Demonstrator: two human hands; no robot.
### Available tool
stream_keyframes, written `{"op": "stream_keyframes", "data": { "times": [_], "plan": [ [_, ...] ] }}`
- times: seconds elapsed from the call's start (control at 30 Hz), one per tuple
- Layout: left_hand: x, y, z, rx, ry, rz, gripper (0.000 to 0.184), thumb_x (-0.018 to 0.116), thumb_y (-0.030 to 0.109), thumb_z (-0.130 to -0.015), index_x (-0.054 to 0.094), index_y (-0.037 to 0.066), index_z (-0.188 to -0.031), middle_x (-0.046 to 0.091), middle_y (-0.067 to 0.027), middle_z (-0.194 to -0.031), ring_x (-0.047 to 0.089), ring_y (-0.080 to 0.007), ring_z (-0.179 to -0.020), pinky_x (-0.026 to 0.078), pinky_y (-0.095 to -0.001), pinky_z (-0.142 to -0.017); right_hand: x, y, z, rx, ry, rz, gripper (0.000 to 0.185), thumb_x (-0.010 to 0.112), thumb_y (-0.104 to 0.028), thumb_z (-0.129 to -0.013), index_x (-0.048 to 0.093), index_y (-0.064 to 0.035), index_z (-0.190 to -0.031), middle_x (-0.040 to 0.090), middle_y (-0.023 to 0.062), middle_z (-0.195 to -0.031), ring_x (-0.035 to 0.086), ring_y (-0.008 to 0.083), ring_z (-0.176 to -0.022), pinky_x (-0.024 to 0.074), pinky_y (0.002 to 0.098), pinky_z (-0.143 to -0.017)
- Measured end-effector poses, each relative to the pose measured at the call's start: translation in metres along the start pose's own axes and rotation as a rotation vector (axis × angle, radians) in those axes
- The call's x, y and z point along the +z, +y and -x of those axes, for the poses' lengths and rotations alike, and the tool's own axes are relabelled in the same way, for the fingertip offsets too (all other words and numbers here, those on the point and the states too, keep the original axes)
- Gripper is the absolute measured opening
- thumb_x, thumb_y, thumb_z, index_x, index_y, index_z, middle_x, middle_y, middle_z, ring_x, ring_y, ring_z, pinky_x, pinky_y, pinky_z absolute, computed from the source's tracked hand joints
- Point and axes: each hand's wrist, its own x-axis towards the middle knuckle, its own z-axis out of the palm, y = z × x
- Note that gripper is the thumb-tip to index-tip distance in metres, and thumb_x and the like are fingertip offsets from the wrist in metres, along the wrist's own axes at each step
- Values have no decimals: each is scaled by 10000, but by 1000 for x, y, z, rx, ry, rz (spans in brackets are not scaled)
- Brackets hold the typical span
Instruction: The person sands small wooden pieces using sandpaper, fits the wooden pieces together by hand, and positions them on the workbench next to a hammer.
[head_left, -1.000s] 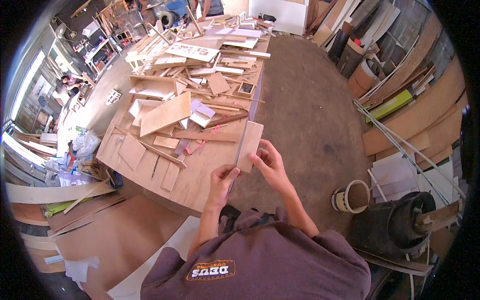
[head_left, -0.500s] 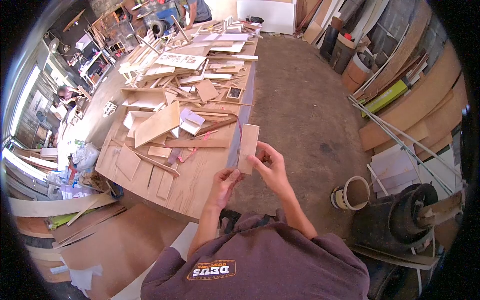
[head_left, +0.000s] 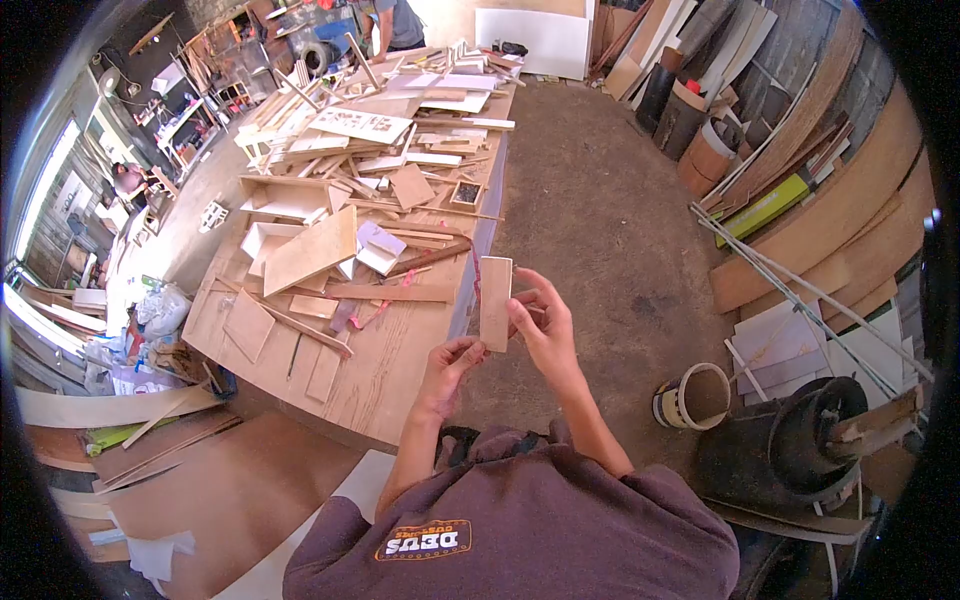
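A small flat rectangular wooden piece (head_left: 495, 305) is held upright in front of me, just off the table's right edge. My left hand (head_left: 449, 375) pinches its lower left corner between thumb and fingers. At its right side is my right hand (head_left: 543, 322), with the thumb against the edge of the piece and the index finger raised near the top. The far side of the piece is hidden. Close by on the left lies the wooden table (head_left: 390, 385) with offcuts, a reddish strip and a pink ribbon (head_left: 377, 315).
Scrap wood (head_left: 365, 125) is heaped along the table. A bucket (head_left: 692, 397) and a black drum (head_left: 785, 440) stand on the right. Boards and long rods lean along the right wall. A person (head_left: 398, 25) is at the table's far end, another (head_left: 132, 180) sits far left.
The wooden piece has turned from tilted to nearly upright. My right hand's fingers have loosened and shifted slightly right. The view has shifted a little.
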Motion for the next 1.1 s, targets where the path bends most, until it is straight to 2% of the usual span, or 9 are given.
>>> {"op": "stream_keyframes", "data": {
  "times": [0.17,0.23,0.47,0.53,0.63,0.73,0.93,1.03,1.1],
  "plan": [
    [-8,8,2,-9,-42,-97,282,694,211,-919,682,-19,-1082,692,-39,-981,606,-100,-950,465,-251,-857,-3,-19,-11,73,4,-32,415,601,-107,-964,499,-46,-1362,622,26,-932,585,75,-775,503,235,-654],
    [-10,18,4,-49,-127,-237,278,676,200,-931,676,-20,-1100,687,-25,-987,594,-86,-940,453,-240,-852,-6,-15,-15,48,-147,-84,397,611,-185,-977,527,-50,-1341,640,29,-932,598,69,-721,465,228,-591],
    [-17,34,14,-100,-151,-322,251,660,217,-921,678,15,-1068,669,-22,-999,589,-111,-944,431,-247,-867,-13,-8,-23,29,-231,-88,301,622,-159,-966,591,-17,-1230,647,50,-1031,604,91,-758,497,251,-632],
    [-18,33,14,-17,-169,-279,279,615,239,-938,635,35,-1128,644,-33,-1045,580,-120,-962,435,-269,-868,-7,-8,-22,-31,-206,-97,240,605,-119,-968,597,-4,-1179,638,27,-1023,590,70,-833,503,246,-671],
    [-2,31,13,66,-97,-223,338,568,266,-949,563,62,-1218,619,-38,-1045,569,-125,-949,444,-282,-845,4,-2,-20,-38,-221,-113,195,615,-113,-961,608,1,-1119,655,33,-998,604,81,-821,504,237,-657],
    [0,20,4,-54,-31,-39,417,511,336,-975,500,79,-1303,577,-13,-949,526,-102,-862,437,-269,-763,15,0,-14,34,-191,-1,141,611,-81,-956,620,0,-1071,670,41,-964,624,98,-792,511,233,-647],
    [19,23,9,-17,-54,-130,572,404,550,-999,494,78,-1309,498,0,-849,451,-83,-694,376,-220,-625,22,8,-6,-44,-71,38,105,619,-47,-942,628,18,-1024,669,53,-928,650,112,-784,524,252,-636],
    [22,28,17,-58,-83,94,610,351,588,-1002,512,70,-1283,511,-4,-824,445,-86,-662,359,-226,-598,21,17,-3,-155,-4,21,143,616,-52,-945,624,37,-1057,668,64,-926,651,118,-779,532,264,-661],
    [19,30,18,-75,-111,125,594,331,563,-1013,511,71,-1293,520,-4,-813,462,-97,-671,371,-235,-596,28,4,5,-112,23,-21,170,614,-78,-952,625,34,-1080,668,70,-925,646,119,-776,530,264,-671]
  ]
}}
